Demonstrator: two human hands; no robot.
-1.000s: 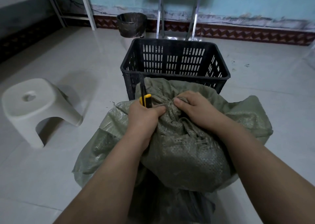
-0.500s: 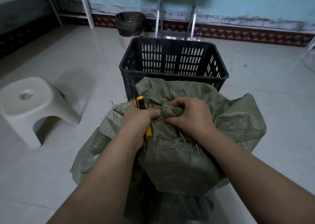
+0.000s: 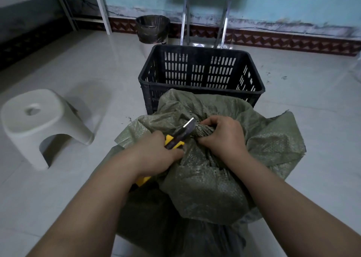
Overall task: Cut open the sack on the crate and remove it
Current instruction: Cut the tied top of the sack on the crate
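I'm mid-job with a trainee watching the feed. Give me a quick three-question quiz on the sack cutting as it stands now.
1. True or false: the left hand holds the utility knife with its blade against the sack's bunched neck.
2. What does the right hand do? A) rests on the white stool B) grips the bunched neck C) holds the black crate
3. Fill in: the lined bin stands on the floor against the ____.

Key
1. True.
2. B.
3. Wall.
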